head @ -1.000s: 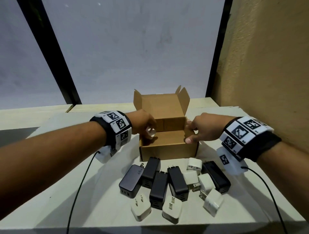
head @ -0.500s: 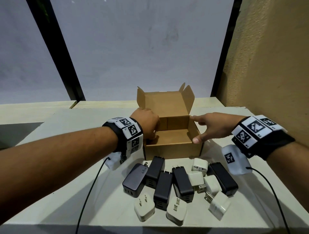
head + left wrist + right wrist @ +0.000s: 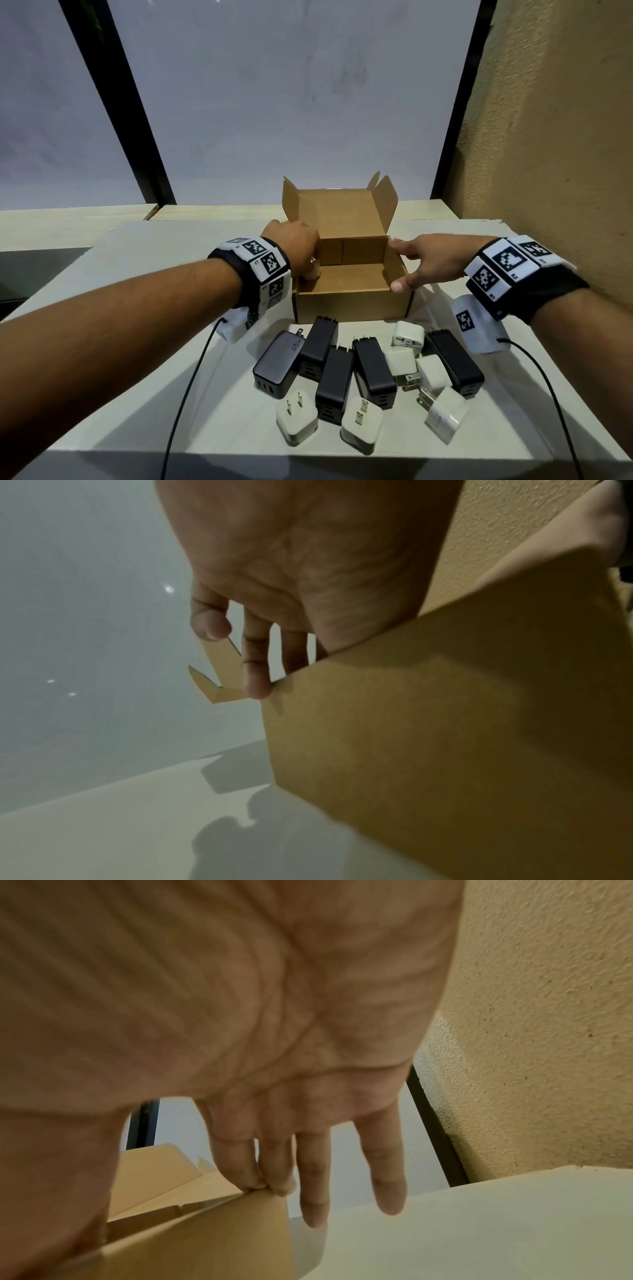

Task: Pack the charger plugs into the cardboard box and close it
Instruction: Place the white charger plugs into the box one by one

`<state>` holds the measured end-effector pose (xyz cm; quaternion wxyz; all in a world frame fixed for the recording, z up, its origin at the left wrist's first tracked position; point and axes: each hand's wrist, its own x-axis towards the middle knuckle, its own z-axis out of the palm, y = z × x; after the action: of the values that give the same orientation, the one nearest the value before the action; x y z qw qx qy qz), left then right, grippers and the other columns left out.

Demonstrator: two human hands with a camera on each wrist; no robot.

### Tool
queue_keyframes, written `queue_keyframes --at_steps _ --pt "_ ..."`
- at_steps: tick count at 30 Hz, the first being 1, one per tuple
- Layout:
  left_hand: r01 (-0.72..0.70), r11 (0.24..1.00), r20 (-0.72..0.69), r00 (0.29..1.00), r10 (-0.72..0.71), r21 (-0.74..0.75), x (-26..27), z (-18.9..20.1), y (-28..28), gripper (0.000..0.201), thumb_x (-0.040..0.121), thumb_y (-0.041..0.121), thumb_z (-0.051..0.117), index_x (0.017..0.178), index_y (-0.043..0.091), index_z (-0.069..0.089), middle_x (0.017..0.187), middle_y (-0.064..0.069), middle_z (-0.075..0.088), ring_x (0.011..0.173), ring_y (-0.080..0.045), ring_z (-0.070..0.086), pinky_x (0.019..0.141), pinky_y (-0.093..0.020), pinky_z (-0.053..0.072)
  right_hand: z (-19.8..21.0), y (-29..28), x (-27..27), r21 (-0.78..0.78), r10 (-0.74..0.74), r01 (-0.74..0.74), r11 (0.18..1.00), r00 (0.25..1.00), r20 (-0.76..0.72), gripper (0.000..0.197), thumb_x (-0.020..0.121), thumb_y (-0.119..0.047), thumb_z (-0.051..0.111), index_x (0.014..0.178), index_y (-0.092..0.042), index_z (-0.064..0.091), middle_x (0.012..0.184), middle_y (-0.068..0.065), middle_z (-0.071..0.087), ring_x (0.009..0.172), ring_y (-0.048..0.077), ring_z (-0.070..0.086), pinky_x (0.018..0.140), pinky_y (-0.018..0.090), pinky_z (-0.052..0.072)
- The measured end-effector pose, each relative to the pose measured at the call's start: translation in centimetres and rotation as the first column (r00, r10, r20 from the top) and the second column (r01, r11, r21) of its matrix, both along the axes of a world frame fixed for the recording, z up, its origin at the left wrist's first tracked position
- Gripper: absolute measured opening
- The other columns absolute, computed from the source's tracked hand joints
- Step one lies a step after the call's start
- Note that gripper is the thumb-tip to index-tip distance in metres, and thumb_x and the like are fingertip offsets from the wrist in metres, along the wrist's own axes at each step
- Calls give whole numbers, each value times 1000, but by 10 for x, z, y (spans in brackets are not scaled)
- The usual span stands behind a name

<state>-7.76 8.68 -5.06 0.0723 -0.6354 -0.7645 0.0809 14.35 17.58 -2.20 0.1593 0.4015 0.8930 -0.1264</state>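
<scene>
Cardboard box (image 3: 346,301) open — left hand (image 3: 294,243), right hand (image 3: 431,260) on its sides.

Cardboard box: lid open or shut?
Open. The cardboard box lid stands upright at the back, side flaps spread, interior exposed.

The open cardboard box (image 3: 349,301) sits on the table (image 3: 137,394), its lid raised at the back. The charger plugs (image 3: 363,373) lie clustered just before it. One hand (image 3: 294,246) is at its left wall, the other hand (image 3: 431,260) at its right.
</scene>
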Motion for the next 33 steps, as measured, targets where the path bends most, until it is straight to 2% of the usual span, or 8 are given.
queue_keyframes --at_steps 5,10,13,16,22,27,30,33 --pt "-1 1000 33 999 1 16 2 0 5 28 82 39 60 105 24 68 100 1 69 89 -21 63 73 -33 41 0 2 0 27 6 -6 1000 1000 -1 100 78 -63 62 155 -24 12 159 0 25 143 24 31 117 42 26" --pt "107 978 90 988 -124 179 3 17 -27 32 90 44 54 117 29 63 115 7 64 101 -16 59 78 -30 46 -2 4 2 49 21 -22 999 1000 14 103 75 -67 61 155 -23 14 161 -3 20 145 23 27 118 44 24" --pt "238 940 190 939 -287 244 16 32 -73 30 91 46 51 115 34 63 107 13 62 85 -4 52 66 -16 37 0 1 4 50 21 -21 999 1000 11 101 77 -65 61 155 -21 14 160 0 22 144 23 29 117 42 25" --pt "357 922 303 871 -387 151 37 39 -128 35 86 57 45 109 38 64 96 20 61 76 1 51 65 -12 41 2 -3 7 46 11 -11 999 1000 -4 101 79 -62 61 155 -19 11 160 4 23 144 24 29 117 40 24" --pt "293 956 408 869 -281 34 74 7 -198 59 74 78 48 122 43 46 107 26 50 91 5 54 81 -14 48 2 -5 12 -57 -23 21 998 999 -49 113 74 -60 67 155 -21 -2 160 6 22 144 22 29 117 42 25" --pt "245 965 366 893 -262 94 80 -15 -208 64 80 69 52 133 42 29 131 23 40 111 -1 49 89 -18 47 0 -9 14 -96 -62 58 994 997 -45 107 77 -65 57 155 -24 -4 160 6 23 145 25 27 117 41 22" --pt "216 971 358 902 -239 104 78 -21 -208 57 85 63 48 134 42 30 131 20 46 111 -5 53 90 -23 49 -1 -12 12 -102 -51 47 994 998 -34 114 70 -73 51 154 -23 -7 158 10 29 144 26 30 117 43 24" --pt "202 977 410 886 -214 72 75 -19 -209 56 86 61 49 135 41 32 130 19 49 108 -4 55 91 -22 49 -1 -9 11 -62 -56 56 996 998 2 109 76 -71 51 154 -22 -8 157 10 31 142 28 32 117 43 24"
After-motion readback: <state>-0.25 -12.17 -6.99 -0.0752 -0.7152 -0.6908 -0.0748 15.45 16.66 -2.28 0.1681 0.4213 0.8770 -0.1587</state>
